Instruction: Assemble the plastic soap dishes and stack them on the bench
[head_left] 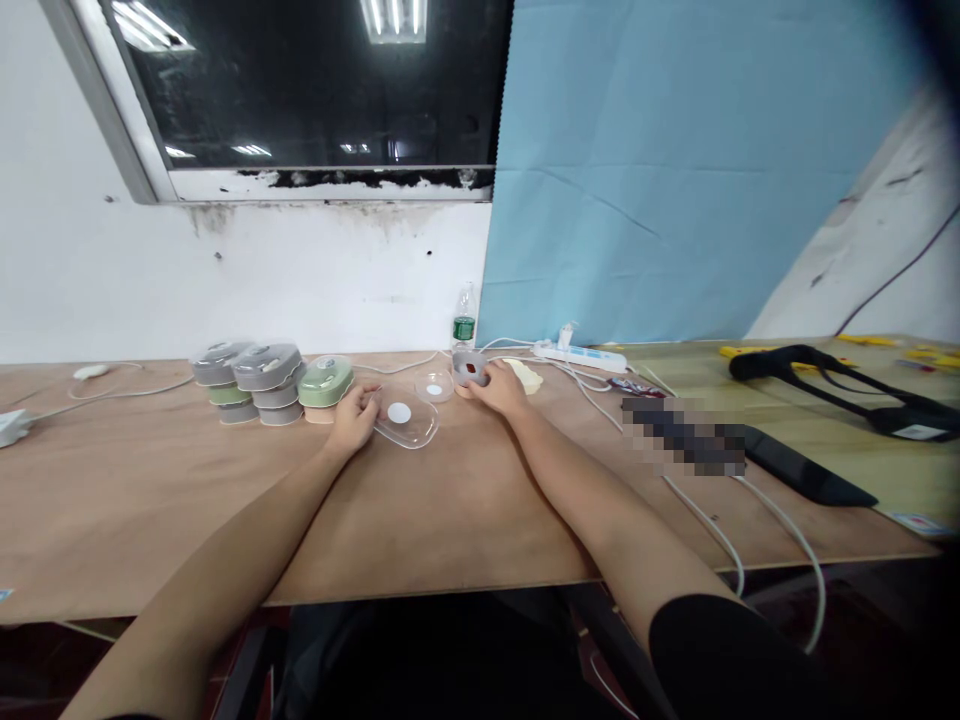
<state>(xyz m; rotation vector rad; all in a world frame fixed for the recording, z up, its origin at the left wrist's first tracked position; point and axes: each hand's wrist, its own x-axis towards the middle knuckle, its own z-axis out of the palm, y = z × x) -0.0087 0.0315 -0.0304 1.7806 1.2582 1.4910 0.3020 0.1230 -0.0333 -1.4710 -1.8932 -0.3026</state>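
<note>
My left hand (355, 418) has its fingers closed at the left edge of a clear plastic lid (418, 424) with a round white sticker. Just behind it lies a smaller clear lid (435, 385), also with a white round sticker. My right hand (496, 387) grips a small grey container (466, 362) that shows a dark red patch; its lower part is partly hidden by the fingers. A cream-coloured piece (526, 376) lies beside the right hand. Left of my left hand stand a green lidded container (326, 383) and stacked grey and green lidded containers (268, 380).
A water bottle (464, 318) stands against the wall. Behind and right of my right hand are a white power strip (581, 356) and several cables. Further right lie a dark phone-like slab (806, 466), a black strapped frame (832, 390) and yellow tools (868, 340).
</note>
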